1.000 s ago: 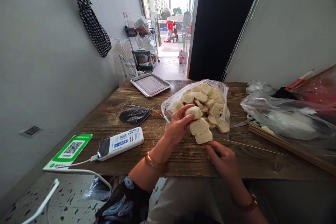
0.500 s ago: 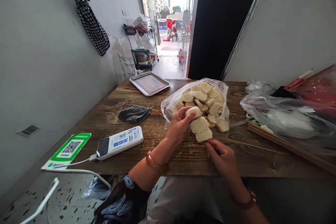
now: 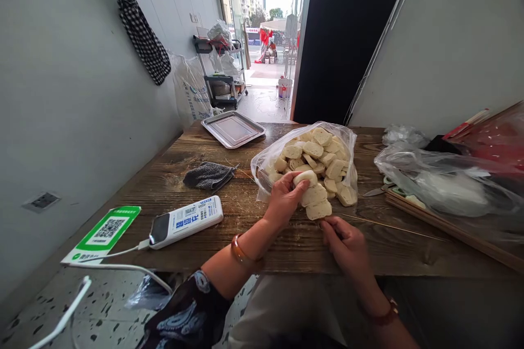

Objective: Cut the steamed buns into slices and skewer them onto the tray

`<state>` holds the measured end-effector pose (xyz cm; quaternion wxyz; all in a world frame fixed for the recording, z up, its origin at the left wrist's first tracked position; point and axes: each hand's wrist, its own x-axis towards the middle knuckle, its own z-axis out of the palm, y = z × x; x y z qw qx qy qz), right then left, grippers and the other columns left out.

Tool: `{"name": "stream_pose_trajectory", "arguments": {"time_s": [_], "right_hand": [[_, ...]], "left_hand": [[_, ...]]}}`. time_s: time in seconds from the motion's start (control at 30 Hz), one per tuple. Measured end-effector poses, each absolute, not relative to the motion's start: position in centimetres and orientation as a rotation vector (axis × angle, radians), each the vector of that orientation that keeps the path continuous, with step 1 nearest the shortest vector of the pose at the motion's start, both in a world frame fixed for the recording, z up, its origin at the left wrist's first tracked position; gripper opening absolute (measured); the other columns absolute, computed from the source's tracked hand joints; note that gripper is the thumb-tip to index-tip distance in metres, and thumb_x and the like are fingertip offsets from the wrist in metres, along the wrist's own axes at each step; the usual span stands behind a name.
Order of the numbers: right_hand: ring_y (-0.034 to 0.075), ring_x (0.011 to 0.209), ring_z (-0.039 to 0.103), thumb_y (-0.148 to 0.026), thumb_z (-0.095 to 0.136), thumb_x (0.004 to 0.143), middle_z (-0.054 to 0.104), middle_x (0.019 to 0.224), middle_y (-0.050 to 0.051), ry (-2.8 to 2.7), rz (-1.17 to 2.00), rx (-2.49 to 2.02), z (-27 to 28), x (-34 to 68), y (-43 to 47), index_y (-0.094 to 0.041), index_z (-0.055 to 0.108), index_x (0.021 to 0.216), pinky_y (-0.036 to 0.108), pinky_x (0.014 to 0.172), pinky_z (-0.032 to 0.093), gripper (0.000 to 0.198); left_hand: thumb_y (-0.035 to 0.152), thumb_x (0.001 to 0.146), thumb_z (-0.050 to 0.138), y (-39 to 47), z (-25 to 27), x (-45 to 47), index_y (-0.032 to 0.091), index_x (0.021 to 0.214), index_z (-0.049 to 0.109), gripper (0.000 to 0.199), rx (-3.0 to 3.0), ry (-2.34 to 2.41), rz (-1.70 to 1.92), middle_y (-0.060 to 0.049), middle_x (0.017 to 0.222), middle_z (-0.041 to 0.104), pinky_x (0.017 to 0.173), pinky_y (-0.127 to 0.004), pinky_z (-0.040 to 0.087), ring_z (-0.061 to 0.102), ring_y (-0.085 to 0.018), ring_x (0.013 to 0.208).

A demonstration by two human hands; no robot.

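Observation:
My left hand pinches a pale, rounded slice that looks like steamed bun between thumb and fingers. Two more slices sit in a line below it, the upper one pressed close against the held slice. At the lower end of this row, my right hand is closed with thumb and forefinger on the tip of a thin skewer; most of the skewer is hidden inside the slices. Just beyond my hands, a clear plastic bag lies opened out with a heap of similar slices in it.
Thin bamboo sticks lie right of my hand, near a knife blade and plastic bags. Leftward are a grey cloth, a metal tray, a power bank with a cable, and a QR card.
My left hand has moved slightly right and down, bringing its slice closer to the two below, which now overlap more. My right hand stays nearly in place.

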<state>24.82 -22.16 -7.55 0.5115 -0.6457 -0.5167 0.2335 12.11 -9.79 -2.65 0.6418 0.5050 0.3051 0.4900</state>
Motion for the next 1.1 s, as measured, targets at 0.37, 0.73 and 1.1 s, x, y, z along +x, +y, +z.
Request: {"name": "stream_pose_trajectory", "arguments": {"time_s": [0.37, 0.73, 1.1], "right_hand": [[0.013, 0.052, 0.047, -0.043, 0.055, 0.095, 0.052, 0.056, -0.005, -1.261, 0.543, -1.587, -7.8, 24.9, -22.2, -0.021, 0.063, 0.073, 0.025, 0.053, 0.036, 0.032], [0.012, 0.048, 0.047, -0.045, 0.059, 0.093, 0.055, 0.055, -0.004, -1.162, 0.613, -1.566, -7.7, 25.0, -21.9, -0.022, 0.058, 0.068, 0.024, 0.05, 0.036, 0.034], [0.01, 0.044, 0.047, -0.05, 0.065, 0.09, 0.056, 0.055, -0.004, -1.044, 0.772, -1.454, -7.8, 24.9, -21.7, -0.02, 0.062, 0.073, 0.022, 0.046, 0.036, 0.034]], "left_hand": [[0.049, 0.063, 0.089, -10.2, -2.7, 12.5, 0.012, 0.093, 0.071, 0.052, 0.962, 0.596, 1.057, -0.001, 0.076, 0.069, 0.064, -0.022, 0.045, 0.056, -0.01, 0.068], [0.05, 0.064, 0.088, -11.1, -2.9, 12.9, 0.012, 0.088, 0.071, 0.048, 1.023, 0.619, 1.021, 0.0, 0.073, 0.067, 0.063, -0.021, 0.043, 0.054, -0.01, 0.067], [0.063, 0.062, 0.086, -9.7, -2.3, 12.2, 0.017, 0.112, 0.063, 0.072, 0.803, 0.515, 0.846, -0.004, 0.09, 0.071, 0.067, -0.028, 0.053, 0.067, -0.016, 0.073]]}}
